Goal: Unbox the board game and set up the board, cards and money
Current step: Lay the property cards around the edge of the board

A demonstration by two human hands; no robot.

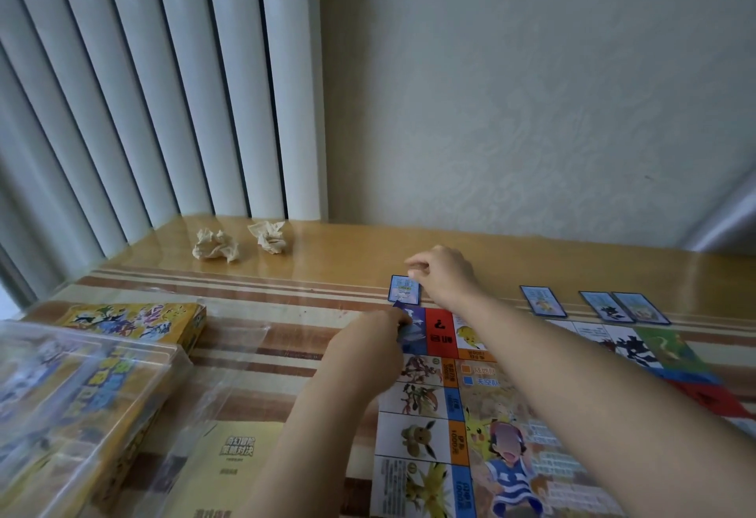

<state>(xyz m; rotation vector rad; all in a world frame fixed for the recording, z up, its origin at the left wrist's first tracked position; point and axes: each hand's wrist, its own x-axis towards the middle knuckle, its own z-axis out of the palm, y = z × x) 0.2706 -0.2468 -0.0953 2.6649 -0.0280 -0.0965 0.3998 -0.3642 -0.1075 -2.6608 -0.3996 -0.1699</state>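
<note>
Right hand [444, 276] is out over the far side of the table [352, 247], fingers curled and the tips drawn together right at the far corner of a blue-bordered card [405, 289]. That card lies flat, face up, just beyond the board's far left corner, and I can't tell whether the fingertips actually pinch it or only hover at its edge. Left hand [368, 348] sits at that same corner of the board [482, 407], fingers wrapped round a small stack of cards [405, 327], dark blue backs showing. The board is open flat on the table under both forearms. Along its far edge, off to the right, three more cards [543, 300] lie face up in a row, the last two touching or overlapping. Over on the left, the yellow box [135, 323], with a clear plastic lid [61, 386] in front of it and a yellow booklet [233, 464] nearer the board. Two crumpled paper balls [214, 245] rest near the blinds.
</note>
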